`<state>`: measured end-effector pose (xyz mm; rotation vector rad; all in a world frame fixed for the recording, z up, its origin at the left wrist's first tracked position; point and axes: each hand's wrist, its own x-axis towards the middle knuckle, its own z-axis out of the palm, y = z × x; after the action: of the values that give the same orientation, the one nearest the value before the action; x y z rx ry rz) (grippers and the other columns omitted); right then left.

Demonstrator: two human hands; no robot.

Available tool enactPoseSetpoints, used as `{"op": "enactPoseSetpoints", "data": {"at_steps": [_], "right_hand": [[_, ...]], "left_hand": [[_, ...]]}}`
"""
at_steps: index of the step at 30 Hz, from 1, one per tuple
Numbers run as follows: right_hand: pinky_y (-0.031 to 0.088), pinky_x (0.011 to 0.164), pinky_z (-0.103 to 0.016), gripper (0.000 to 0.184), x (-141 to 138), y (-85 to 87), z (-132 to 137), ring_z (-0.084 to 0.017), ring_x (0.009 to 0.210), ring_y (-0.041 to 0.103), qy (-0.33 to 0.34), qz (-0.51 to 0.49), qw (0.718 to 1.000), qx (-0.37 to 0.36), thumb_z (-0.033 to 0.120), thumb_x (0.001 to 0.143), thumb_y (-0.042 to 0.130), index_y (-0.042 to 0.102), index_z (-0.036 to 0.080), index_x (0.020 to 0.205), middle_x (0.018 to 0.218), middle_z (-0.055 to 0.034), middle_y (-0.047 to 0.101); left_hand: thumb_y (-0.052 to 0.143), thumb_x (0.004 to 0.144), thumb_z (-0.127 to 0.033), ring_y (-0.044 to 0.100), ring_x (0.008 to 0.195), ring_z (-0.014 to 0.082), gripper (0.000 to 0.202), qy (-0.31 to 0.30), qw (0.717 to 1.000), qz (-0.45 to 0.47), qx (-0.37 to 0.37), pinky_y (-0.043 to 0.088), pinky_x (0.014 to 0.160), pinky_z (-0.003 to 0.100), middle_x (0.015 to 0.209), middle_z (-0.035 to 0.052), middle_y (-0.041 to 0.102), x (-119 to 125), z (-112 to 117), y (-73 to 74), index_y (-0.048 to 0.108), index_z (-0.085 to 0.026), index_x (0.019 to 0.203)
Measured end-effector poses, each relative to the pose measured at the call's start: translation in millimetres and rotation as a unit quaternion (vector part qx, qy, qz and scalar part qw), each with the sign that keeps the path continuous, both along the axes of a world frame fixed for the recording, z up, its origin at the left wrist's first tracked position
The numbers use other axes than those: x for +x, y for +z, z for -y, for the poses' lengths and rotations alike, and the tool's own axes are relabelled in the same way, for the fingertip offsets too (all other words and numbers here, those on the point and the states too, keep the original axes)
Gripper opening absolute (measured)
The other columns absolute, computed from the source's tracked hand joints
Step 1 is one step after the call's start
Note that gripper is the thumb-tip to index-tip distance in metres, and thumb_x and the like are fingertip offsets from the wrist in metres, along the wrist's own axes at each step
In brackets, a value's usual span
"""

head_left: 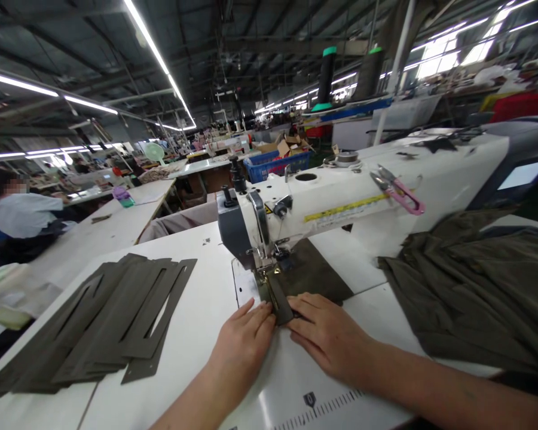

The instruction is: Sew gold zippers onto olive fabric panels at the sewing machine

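A person sits at a white sewing machine (323,203), left hand (242,349) and right hand (327,337) lying flat on the tabletop (197,286) either side of the needle. The fingers of both hands are stretched out, not gripping, with their tips pressed against a folded olive fabric strip (280,301). That strip sits under the presser foot (269,275), on top of a square olive fabric panel (314,275). To the left lies a stack of cut-out olive frames (103,316); to the right, a heap of olive cloth (475,292). Pink-handled snips (397,194) rest on the machine, with two thread cones (326,77) behind. Farther off, a co-worker (18,215) sits at another table, and a blue crate (275,167) stands beyond the machine.
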<state>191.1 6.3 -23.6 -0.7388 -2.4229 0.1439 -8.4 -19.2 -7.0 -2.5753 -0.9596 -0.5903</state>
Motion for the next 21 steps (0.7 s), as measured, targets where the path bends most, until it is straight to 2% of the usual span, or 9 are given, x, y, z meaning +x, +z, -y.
{"op": "enactPoseSetpoints", "data": {"at_steps": [11,16,19,21], "right_hand": [[0.046,0.084,-0.043,0.019,-1,-2.0,-1,-0.025,0.094,0.051,0.0,-0.029,0.999,-0.021,0.01,0.083,0.049,0.064,0.016,0.092,0.106,-0.0093,0.059],[0.044,0.09,-0.042,0.019,0,-1.9,-5,-0.025,0.102,0.051,0.0,-0.038,0.999,-0.012,0.011,0.082,0.051,0.065,0.016,0.094,0.112,-0.0098,0.058],[0.051,0.077,-0.038,0.022,1,6.3,-9,-0.022,0.082,0.058,-0.01,-0.052,0.998,0.04,0.013,0.087,0.045,0.065,0.015,0.079,0.087,-0.0091,0.064],[0.053,0.074,-0.037,0.026,1,11.3,-13,-0.021,0.079,0.06,-0.012,-0.049,0.995,0.09,0.013,0.089,0.041,0.066,0.013,0.081,0.083,-0.0094,0.065]], "left_hand": [[0.025,0.094,-0.008,0.065,0.086,0.0197,0.039,0.023,0.999,0.001,0.03,0.056,0.081,0.037,0.091,0.0112,0.068,8,-8,2.1,0.063,-0.01,0.084],[0.024,0.094,-0.008,0.066,0.084,0.0198,0.04,0.036,0.999,0.001,0.025,0.056,0.078,0.035,0.093,0.0125,0.067,7,-12,0.5,0.063,-0.009,0.087],[0.029,0.095,-0.012,0.065,0.087,0.021,0.034,0.045,0.999,0.017,0.015,0.056,0.079,0.037,0.097,0.0129,0.067,6,-12,-0.9,0.063,-0.011,0.09],[0.033,0.094,-0.015,0.064,0.091,0.0215,0.03,0.047,0.998,0.036,-0.005,0.055,0.082,0.039,0.1,0.0121,0.067,5,-10,-1.8,0.063,-0.013,0.092]]}}
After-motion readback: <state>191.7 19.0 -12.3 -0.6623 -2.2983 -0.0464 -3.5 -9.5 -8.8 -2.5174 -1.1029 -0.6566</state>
